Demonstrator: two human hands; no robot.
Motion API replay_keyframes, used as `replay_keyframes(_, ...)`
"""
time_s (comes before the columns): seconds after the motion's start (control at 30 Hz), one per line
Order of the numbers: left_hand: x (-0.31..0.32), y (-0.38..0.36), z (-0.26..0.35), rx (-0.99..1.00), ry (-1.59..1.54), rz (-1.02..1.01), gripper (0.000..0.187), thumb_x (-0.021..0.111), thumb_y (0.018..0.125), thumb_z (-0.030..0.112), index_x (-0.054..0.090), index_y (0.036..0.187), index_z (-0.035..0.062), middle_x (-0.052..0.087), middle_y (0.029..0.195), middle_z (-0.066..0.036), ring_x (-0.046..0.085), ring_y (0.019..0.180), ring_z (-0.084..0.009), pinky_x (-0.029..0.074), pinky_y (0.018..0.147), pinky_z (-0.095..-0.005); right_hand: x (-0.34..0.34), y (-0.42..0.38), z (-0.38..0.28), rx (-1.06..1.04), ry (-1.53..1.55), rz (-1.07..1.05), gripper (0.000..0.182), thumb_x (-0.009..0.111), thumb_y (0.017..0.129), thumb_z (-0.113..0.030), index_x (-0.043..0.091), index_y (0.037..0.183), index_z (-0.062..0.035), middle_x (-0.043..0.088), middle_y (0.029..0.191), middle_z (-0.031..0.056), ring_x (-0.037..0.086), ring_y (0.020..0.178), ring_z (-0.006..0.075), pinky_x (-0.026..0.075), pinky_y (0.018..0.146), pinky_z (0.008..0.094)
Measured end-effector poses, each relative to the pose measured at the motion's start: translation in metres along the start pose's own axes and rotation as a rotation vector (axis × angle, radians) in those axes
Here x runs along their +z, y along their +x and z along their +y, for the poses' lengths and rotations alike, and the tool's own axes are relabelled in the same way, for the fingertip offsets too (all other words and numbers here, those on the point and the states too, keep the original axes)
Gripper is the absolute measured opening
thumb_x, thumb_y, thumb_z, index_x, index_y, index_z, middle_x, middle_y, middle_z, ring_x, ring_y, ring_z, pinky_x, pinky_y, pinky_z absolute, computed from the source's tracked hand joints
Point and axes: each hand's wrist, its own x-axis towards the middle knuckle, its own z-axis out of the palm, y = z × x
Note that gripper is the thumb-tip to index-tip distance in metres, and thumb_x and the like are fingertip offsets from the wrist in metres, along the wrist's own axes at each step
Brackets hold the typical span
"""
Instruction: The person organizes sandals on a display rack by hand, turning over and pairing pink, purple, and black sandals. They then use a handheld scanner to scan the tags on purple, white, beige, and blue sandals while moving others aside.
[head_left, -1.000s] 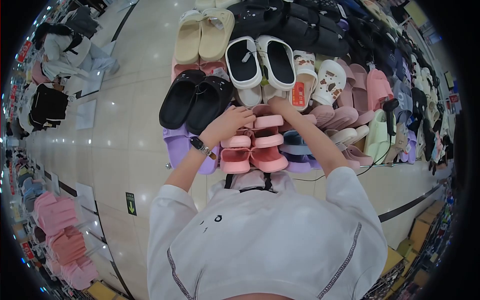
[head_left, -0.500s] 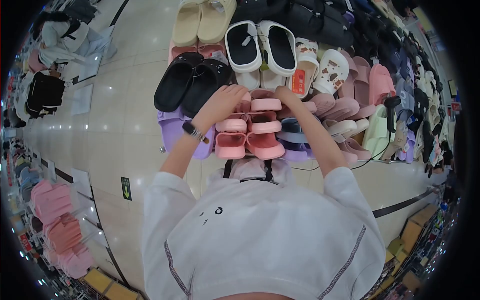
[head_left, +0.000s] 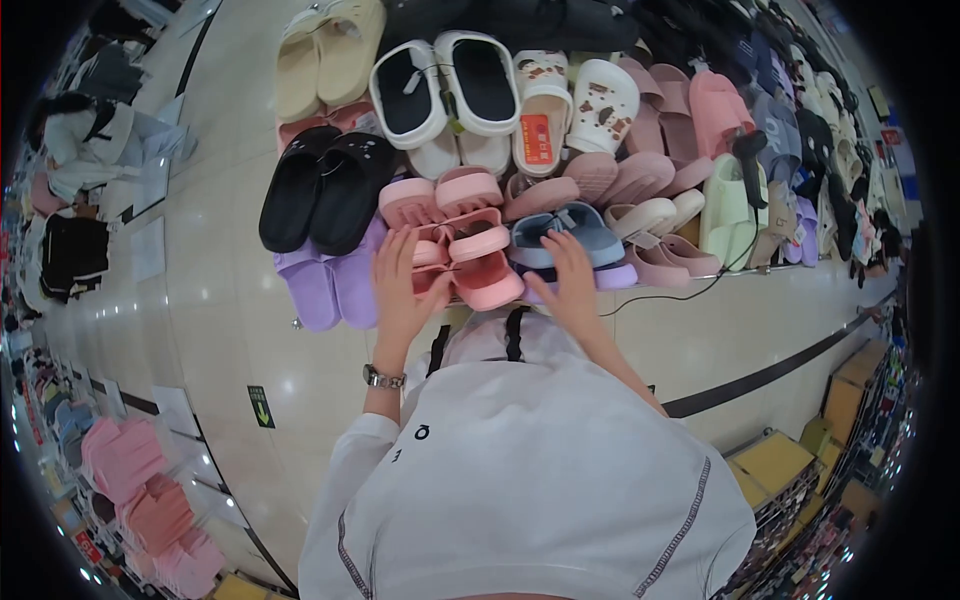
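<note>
Stacked pink clogs [head_left: 485, 285] lie at the near edge of the display. A further pink pair [head_left: 468, 190] sits behind them, heel ends toward me. My left hand [head_left: 402, 295] is at the stack's left side, fingers extended and thumb apart, near or against the clogs. Beside the stack on the right are blue slippers [head_left: 580, 240] with a purple pair [head_left: 613, 277] under them. My right hand [head_left: 572, 285] is over these, fingers spread, fingertips at the blue pair. Neither hand visibly grips anything.
Black slides [head_left: 340, 185] rest above purple slides [head_left: 310, 285] to the left. White clogs [head_left: 405, 95] stand farther back. A black handheld device [head_left: 750, 165] with a cable [head_left: 690, 297] rests on pale green slides [head_left: 725, 210]. A person [head_left: 95, 140] is across the aisle.
Both hands have come back toward me from the far pink pair, which is now uncovered. My right hand has moved over the blue slippers. The view has shifted, so the display appears farther left.
</note>
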Motion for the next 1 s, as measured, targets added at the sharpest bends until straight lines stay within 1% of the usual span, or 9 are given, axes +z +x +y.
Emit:
replay_keyframes(0.07,0.008,0.004,-0.010,0.045,-0.049,0.076,0.057,0.066,0.073,0.023,0.046,0.122,0.0032,0.046,0.123,-0.015,0.041,0.115,-0.0331,0.032,0.096,-0.0425,0.010,-0.008,0.000,-0.071,-0.130,0.115,0.038,0.062,0.073,-0.018,0.054,0.108,-0.0046,0.052,0.113,0.0144,0.046,0.109,0.0312,0.037,0.091,0.0394)
replay_keyframes(0.17,0.009,0.009,-0.007,0.055,0.018,0.106,0.037,0.063,0.075,0.019,0.055,0.107,0.0037,0.054,0.103,-0.014,0.049,0.099,-0.0317,0.037,0.087,-0.0407,0.018,0.013,0.013,-0.085,-0.089,0.174,0.022,0.060,0.071,-0.014,0.058,0.090,-0.0045,0.056,0.091,0.0111,0.053,0.088,0.0295,0.042,0.076,0.0381)
replay_keyframes(0.3,0.012,0.011,-0.009,0.011,0.044,0.083,0.030,0.061,0.075,0.018,0.056,0.100,0.0032,0.056,0.097,-0.013,0.050,0.091,-0.0305,0.039,0.080,-0.0405,0.023,0.036,0.020,-0.146,-0.056,0.261,0.008,0.058,0.070,-0.013,0.056,0.073,-0.0053,0.051,0.069,0.0073,0.051,0.066,0.0280,0.040,0.060,0.0382)
replay_keyframes(0.47,0.014,0.012,0.000,-0.028,0.077,0.074,0.026,0.059,0.077,0.019,0.057,0.098,0.0032,0.054,0.093,-0.014,0.049,0.089,-0.0313,0.039,0.078,-0.0398,0.015,0.021,0.022,-0.117,-0.064,0.215,0.011,0.059,0.071,-0.015,0.057,0.076,-0.0055,0.052,0.072,0.0080,0.051,0.069,0.0278,0.041,0.062,0.0384)
replay_keyframes(0.57,0.015,0.008,0.001,-0.001,0.107,0.098,0.026,0.060,0.076,0.019,0.057,0.096,0.0024,0.055,0.091,-0.014,0.049,0.087,-0.0315,0.039,0.076,-0.0402,-0.006,0.007,0.020,-0.143,0.064,0.004,0.022,0.062,0.074,-0.021,0.057,0.088,-0.0044,0.056,0.083,0.0105,0.053,0.077,0.0286,0.042,0.069,0.0379)
replay_keyframes(0.67,0.016,0.008,0.001,0.002,0.140,0.109,0.026,0.060,0.076,0.019,0.057,0.095,0.0017,0.055,0.090,-0.014,0.050,0.085,-0.0319,0.040,0.075,-0.0408,-0.037,0.016,0.044,-0.053,0.049,0.303,0.029,0.063,0.074,-0.021,0.055,0.096,-0.0038,0.057,0.089,0.0130,0.053,0.083,0.0301,0.041,0.075,0.0381)
replay_keyframes(0.87,0.019,0.010,-0.002,-0.014,0.158,0.103,0.024,0.059,0.077,0.019,0.057,0.093,0.0010,0.054,0.088,-0.015,0.050,0.085,-0.0323,0.039,0.074,-0.0409,-0.116,0.033,0.136,0.114,-0.538,0.376,0.042,0.067,0.071,-0.028,0.054,0.101,-0.0031,0.056,0.095,0.0145,0.047,0.097,0.0332,0.038,0.084,0.0401)
replay_keyframes(0.93,0.019,0.011,-0.005,-0.018,0.146,0.109,0.024,0.059,0.076,0.019,0.057,0.092,0.0011,0.054,0.088,-0.015,0.050,0.085,-0.0321,0.039,0.074,-0.0408,-0.125,0.034,0.138,0.034,-0.501,0.191,0.044,0.069,0.069,-0.030,0.055,0.100,-0.0030,0.055,0.098,0.0137,0.047,0.097,0.0341,0.038,0.084,0.0403)
replay_keyframes(1.0,0.019,0.012,-0.004,-0.024,0.145,0.117,0.023,0.059,0.076,0.019,0.057,0.092,0.0012,0.055,0.087,-0.014,0.050,0.085,-0.0320,0.040,0.075,-0.0406,-0.128,0.033,0.139,0.145,-0.168,0.102,0.045,0.071,0.066,-0.029,0.055,0.098,-0.0022,0.055,0.098,0.0125,0.048,0.095,0.0323,0.038,0.083,0.0400)
